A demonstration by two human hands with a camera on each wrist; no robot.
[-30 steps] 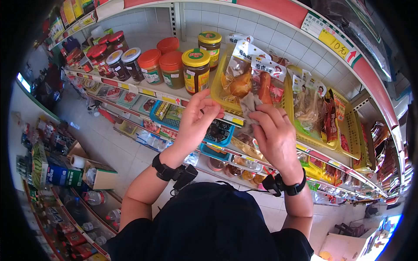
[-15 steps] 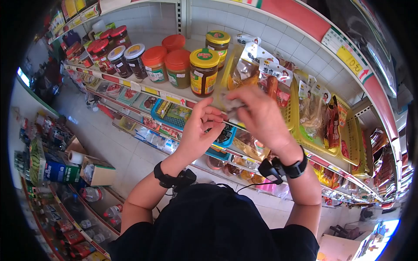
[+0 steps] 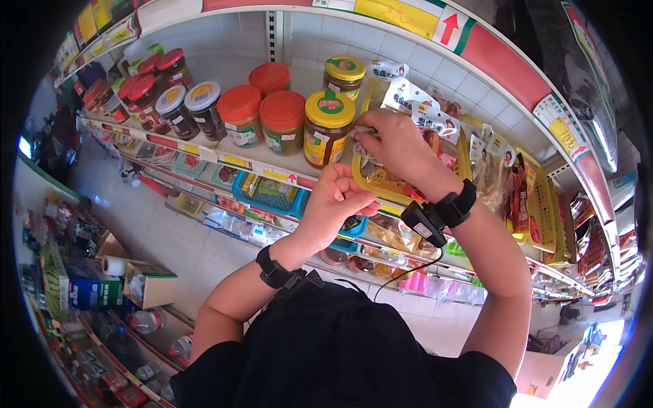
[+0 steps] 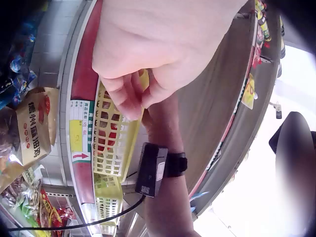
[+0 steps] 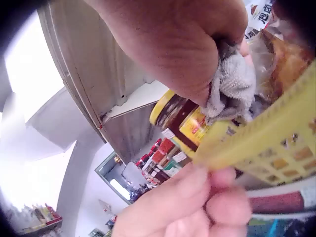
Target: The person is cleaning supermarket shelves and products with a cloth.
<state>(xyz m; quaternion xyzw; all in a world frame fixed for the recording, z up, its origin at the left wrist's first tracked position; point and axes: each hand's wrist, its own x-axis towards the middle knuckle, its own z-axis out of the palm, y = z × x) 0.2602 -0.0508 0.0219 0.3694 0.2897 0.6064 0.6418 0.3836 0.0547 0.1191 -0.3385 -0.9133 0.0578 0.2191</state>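
Note:
My right hand (image 3: 401,146) pinches a crumpled grey cloth (image 5: 232,84) at the left rim of the yellow plastic basket (image 5: 266,131), beside a yellow-lidded jar (image 3: 328,129). Inside the basket lie clear packets of brown food with white header cards (image 3: 435,122). My left hand (image 3: 338,204) is at the shelf front, just below the basket's front left corner, its fingers loosely curled. In the right wrist view its fingertips (image 5: 200,175) overlap the basket's rim; the left wrist view shows yellow rim behind the gap between thumb and fingers, and nothing clearly held.
Red-lidded jars (image 3: 282,115) and dark jars with white lids (image 3: 204,105) stand along the shelf to the left. More packed yellow baskets (image 3: 537,211) line the right. An upper shelf edge (image 3: 503,75) with price tags overhangs. Lower shelves hold blue baskets (image 3: 272,194).
My right hand with the cloth has moved left from the basket's front rim to its left side, near the yellow-lidded jar. My left hand has shifted slightly right and down, still loosely curled.

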